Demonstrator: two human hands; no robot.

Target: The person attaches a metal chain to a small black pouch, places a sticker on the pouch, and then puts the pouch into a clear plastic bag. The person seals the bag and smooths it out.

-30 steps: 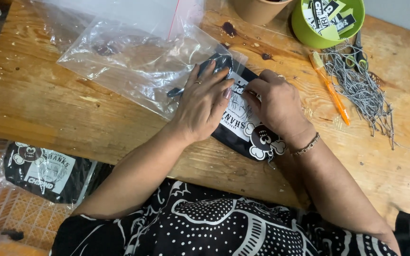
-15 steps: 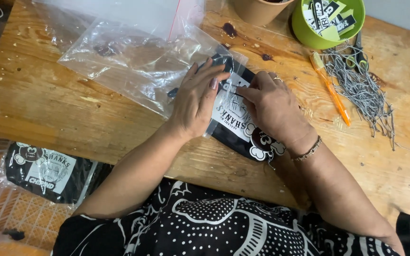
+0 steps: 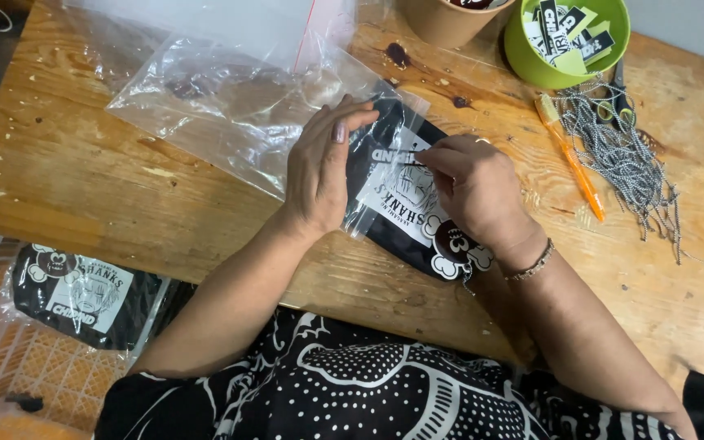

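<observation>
On the wooden table (image 3: pixel 83 187), a black pouch (image 3: pixel 417 216) with a white printed panel and a skull-shaped mark lies partly inside a small clear sleeve (image 3: pixel 385 163), and everything else can be placed from it. The left hand (image 3: pixel 319 167) rests flat on the pouch's left edge, fingers together and stretched over the sleeve's opening, pressing it down. The right hand (image 3: pixel 474 191) sits on the pouch's right side, its thumb and forefinger pinched on the sleeve's edge over the white panel. Just left of and above the pouch lies a heap of larger clear plastic bags (image 3: pixel 230 98). Up and to the right of it stand a green bowl (image 3: pixel 568 41) holding small black and white labels and a tan cup (image 3: pixel 450 20). To the pouch's right lie an orange pen (image 3: pixel 576 167) and a tangle of bead chains (image 3: pixel 625 155). Well down to its left, off the table's edge, a second bagged black pouch (image 3: pixel 83 293) rests in a pale crate (image 3: pixel 10 367).
</observation>
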